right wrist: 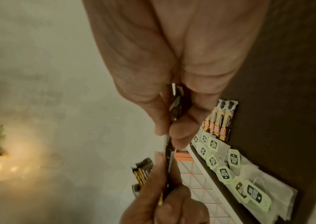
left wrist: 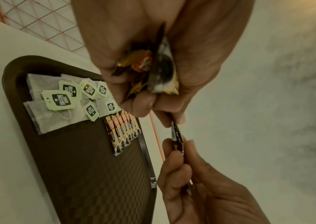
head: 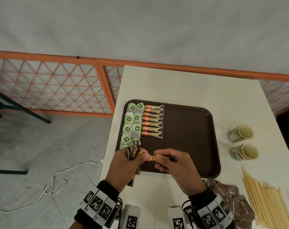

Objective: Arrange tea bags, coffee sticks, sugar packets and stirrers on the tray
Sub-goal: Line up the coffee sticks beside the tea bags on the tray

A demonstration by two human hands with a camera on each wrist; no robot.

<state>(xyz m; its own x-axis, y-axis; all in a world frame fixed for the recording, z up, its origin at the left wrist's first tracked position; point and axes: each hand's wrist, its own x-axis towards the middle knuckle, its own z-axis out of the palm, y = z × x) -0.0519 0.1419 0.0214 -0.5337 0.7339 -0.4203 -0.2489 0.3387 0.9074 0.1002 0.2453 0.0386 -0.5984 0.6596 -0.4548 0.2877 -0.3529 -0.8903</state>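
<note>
A brown tray (head: pixel 190 129) lies on the white table (head: pixel 181 86). Tea bags with green tags (head: pixel 132 123) fill its left edge in two columns. Beside them lies a row of several coffee sticks (head: pixel 152 119). Over the tray's front left corner my left hand (head: pixel 140 154) grips a bundle of coffee sticks (left wrist: pixel 153 68). My right hand (head: pixel 158 161) pinches one coffee stick (head: pixel 151 158) by its right end. The left fingertips (left wrist: pixel 164 119) hold that stick's other end. The stick (right wrist: pixel 175 109) runs edge-on between the two hands.
Two paper cups (head: pixel 241 133) (head: pixel 245 152) stand right of the tray. A pile of wooden stirrers (head: pixel 264 199) lies at the front right, with brown sugar packets (head: pixel 229 194) beside it. The table's left edge drops to the floor, where a white cable (head: pixel 57 180) lies.
</note>
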